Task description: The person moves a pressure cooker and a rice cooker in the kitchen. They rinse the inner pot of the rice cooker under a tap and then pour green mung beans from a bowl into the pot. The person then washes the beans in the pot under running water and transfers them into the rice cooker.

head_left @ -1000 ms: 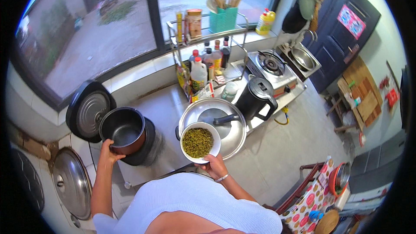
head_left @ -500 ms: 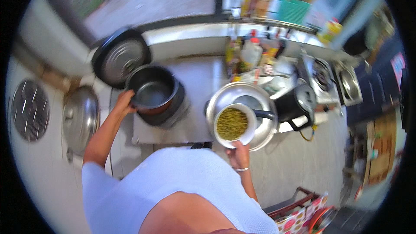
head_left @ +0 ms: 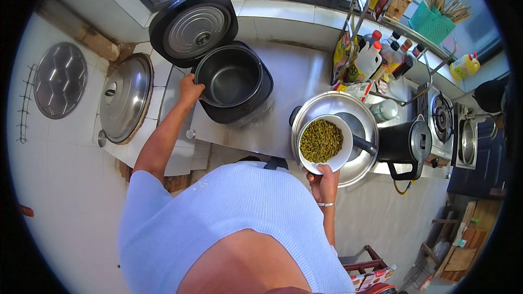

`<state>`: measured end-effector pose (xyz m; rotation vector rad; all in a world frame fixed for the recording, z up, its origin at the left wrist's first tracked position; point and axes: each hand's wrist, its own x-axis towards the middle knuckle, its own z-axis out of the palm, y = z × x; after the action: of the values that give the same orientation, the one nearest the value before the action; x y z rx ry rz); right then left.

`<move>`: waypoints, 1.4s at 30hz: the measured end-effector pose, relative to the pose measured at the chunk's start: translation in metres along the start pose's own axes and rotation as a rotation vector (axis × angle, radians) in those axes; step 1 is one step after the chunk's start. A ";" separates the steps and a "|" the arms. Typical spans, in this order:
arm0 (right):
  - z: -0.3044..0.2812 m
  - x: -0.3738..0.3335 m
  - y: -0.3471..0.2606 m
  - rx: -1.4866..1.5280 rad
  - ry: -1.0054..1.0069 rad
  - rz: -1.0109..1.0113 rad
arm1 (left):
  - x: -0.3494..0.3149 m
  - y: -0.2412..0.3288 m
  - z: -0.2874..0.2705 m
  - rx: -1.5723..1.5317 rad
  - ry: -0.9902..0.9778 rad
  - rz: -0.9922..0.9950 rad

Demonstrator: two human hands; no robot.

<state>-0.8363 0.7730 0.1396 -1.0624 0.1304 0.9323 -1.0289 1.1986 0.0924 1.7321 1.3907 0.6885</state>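
Note:
My left hand (head_left: pixel 190 90) has its fingers closed on the left rim of a dark inner pot (head_left: pixel 231 76). The pot sits over the black rice cooker (head_left: pixel 256 100), overhanging its left edge; I cannot tell whether it is fully seated. Behind it the cooker's lid (head_left: pixel 197 26) stands raised. With my right hand (head_left: pixel 322 181) I hold a white bowl (head_left: pixel 343 158) by its near edge. Small green beans (head_left: pixel 321 140), like mung beans, fill much of it. The bowl is above a wide metal pan (head_left: pixel 362 171), partly hiding a dark-handled utensil (head_left: pixel 364 144) there.
A black kettle (head_left: pixel 403 147) stands right of the pan. Behind are sauce bottles (head_left: pixel 376 60), a green basket of sticks (head_left: pixel 433 19) and a gas burner (head_left: pixel 440 114). A large domed lid (head_left: pixel 122 98) leans at the left. The steel counter (head_left: pixel 294 65) spans the middle.
The inner pot has come down and rightward toward the cooker, my left hand still on its rim. The view has shifted. The bowl stays in my right hand over the pan.

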 end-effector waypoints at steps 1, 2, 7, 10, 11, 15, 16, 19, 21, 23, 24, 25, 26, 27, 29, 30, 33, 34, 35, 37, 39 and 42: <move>0.002 0.002 -0.001 0.005 -0.002 0.003 | 0.002 -0.007 0.002 0.038 0.023 0.028; 0.006 0.002 -0.003 -0.010 0.009 -0.003 | 0.004 -0.014 0.005 0.077 0.045 0.055; 0.012 -0.001 -0.007 -0.062 0.015 -0.011 | -0.007 -0.013 0.008 0.300 0.109 0.145; 0.012 -0.001 -0.007 -0.052 0.005 -0.021 | -0.005 -0.024 0.010 0.652 0.174 0.299; 0.008 0.001 -0.006 -0.033 -0.007 -0.017 | -0.013 -0.010 0.014 0.738 0.179 0.287; 0.000 0.006 -0.004 -0.009 -0.030 0.005 | -0.027 0.010 0.017 0.903 0.204 0.234; 0.001 0.005 -0.006 -0.018 -0.027 0.011 | -0.028 0.008 0.016 0.898 0.218 0.245; 0.002 0.005 -0.008 -0.035 -0.039 0.013 | -0.024 0.000 0.016 0.895 0.241 0.282; 0.003 0.008 -0.010 -0.048 -0.055 0.021 | -0.016 -0.003 0.016 0.912 0.231 0.314; 0.006 0.007 -0.012 -0.068 -0.047 0.024 | -0.007 -0.004 0.016 0.918 0.205 0.377; 0.010 0.005 -0.012 -0.083 -0.036 0.026 | -0.001 -0.003 0.015 0.919 0.191 0.412; 0.012 0.004 -0.012 -0.095 -0.021 0.022 | 0.007 -0.002 0.016 0.917 0.172 0.474; 0.011 0.004 -0.012 -0.084 -0.022 0.033 | 0.014 -0.001 0.015 0.915 0.146 0.535; 0.014 0.003 -0.013 -0.063 -0.036 0.029 | 0.019 0.000 0.015 0.912 0.120 0.595; 0.010 0.006 -0.005 -0.072 -0.008 0.006 | 0.028 0.007 0.012 0.879 0.093 0.686; 0.011 0.005 -0.002 -0.050 -0.015 -0.005 | 0.033 0.006 0.009 0.838 0.100 0.750; 0.010 0.006 0.003 0.000 -0.013 -0.025 | 0.027 0.016 0.016 0.669 0.133 0.810; 0.008 0.008 0.006 -0.001 -0.003 -0.036 | 0.014 0.026 0.022 0.603 0.152 0.853; 0.007 0.010 0.007 0.004 0.002 -0.046 | 0.000 0.037 0.026 0.538 0.175 0.896; 0.005 0.011 0.011 0.007 0.002 -0.057 | -0.048 0.053 0.037 0.436 0.152 0.941; 0.009 0.009 0.009 0.025 0.026 -0.072 | -0.094 0.059 0.048 0.425 -0.026 1.042; 0.012 0.010 0.008 0.044 0.016 -0.063 | -0.131 0.045 0.062 0.513 -0.008 1.062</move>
<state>-0.8396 0.7892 0.1351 -1.0279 0.1292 0.8604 -0.9876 1.0528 0.1055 2.8976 0.5486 0.8920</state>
